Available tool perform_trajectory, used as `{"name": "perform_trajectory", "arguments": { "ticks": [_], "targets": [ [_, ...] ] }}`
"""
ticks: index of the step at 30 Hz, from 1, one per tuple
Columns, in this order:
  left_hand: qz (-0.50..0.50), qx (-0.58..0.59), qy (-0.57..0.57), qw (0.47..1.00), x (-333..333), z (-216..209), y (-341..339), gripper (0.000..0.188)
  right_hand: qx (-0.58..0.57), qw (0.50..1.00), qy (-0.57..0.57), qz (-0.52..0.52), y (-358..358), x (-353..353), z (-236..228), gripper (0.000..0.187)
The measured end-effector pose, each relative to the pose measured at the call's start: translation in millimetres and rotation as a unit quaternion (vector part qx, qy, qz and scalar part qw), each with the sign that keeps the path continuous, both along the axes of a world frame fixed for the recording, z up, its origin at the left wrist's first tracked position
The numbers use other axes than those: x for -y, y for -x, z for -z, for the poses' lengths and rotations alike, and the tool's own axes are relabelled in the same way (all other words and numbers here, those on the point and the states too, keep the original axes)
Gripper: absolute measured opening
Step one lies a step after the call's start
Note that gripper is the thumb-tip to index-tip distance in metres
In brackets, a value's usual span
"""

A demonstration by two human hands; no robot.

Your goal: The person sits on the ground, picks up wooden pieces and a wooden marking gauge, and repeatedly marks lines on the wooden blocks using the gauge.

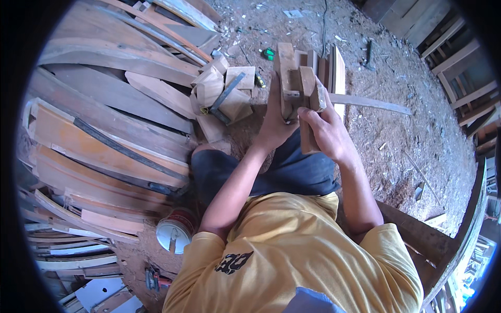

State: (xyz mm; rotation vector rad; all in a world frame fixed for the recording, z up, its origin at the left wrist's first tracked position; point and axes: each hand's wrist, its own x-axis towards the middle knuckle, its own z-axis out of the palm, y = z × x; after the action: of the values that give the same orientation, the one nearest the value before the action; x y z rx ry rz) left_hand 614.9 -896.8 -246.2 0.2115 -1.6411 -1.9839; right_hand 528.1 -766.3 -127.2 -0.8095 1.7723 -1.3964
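Above my lap, my left hand (276, 117) is closed round a long wooden block (285, 65), held at its left side. My right hand (332, 128) grips a shorter notched wooden piece (307, 83), its thumb pressed on the near face. The two pieces lie side by side, touching or nearly so; my fingers hide where they meet. Beyond them stand several upright boards, one with a pale face (338, 68). Left of my hands are cut wood blocks (240, 77) with a dark flat bar (229, 91) leaning across them.
Long curved planks (115, 57) are piled along the left. A white-and-red bucket (169, 229) stands by my left elbow. On the littered ground lie a green object (269, 53), a hammer-like tool (369, 55) and a thin curved strip (376, 103). A wooden beam (422, 229) is at right.
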Motion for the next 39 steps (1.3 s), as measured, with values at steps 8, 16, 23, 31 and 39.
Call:
{"name": "perform_trajectory", "arguments": {
  "ticks": [8,16,23,31,39],
  "targets": [
    [0.046,-0.098,-0.118,0.987,49,-7,-11,0.087,-0.068,0.997,0.032,0.026,-4,-24,18,0.077],
    [-0.190,-0.031,-0.091,0.977,83,23,79,0.035,-0.075,0.997,0.033,0.010,-30,-26,23,0.075],
    [-0.213,-0.053,0.038,0.975,56,10,76,0.027,-0.103,0.989,0.066,0.077,-11,-12,25,0.070],
    [-0.272,-0.054,-0.040,0.960,57,9,67,0.036,-0.077,0.996,-0.007,0.033,-16,-25,7,0.066],
    [-0.261,-0.047,-0.040,0.963,64,4,62,0.035,-0.109,0.993,-0.014,0.047,-23,-26,8,0.064]
  ]
}}
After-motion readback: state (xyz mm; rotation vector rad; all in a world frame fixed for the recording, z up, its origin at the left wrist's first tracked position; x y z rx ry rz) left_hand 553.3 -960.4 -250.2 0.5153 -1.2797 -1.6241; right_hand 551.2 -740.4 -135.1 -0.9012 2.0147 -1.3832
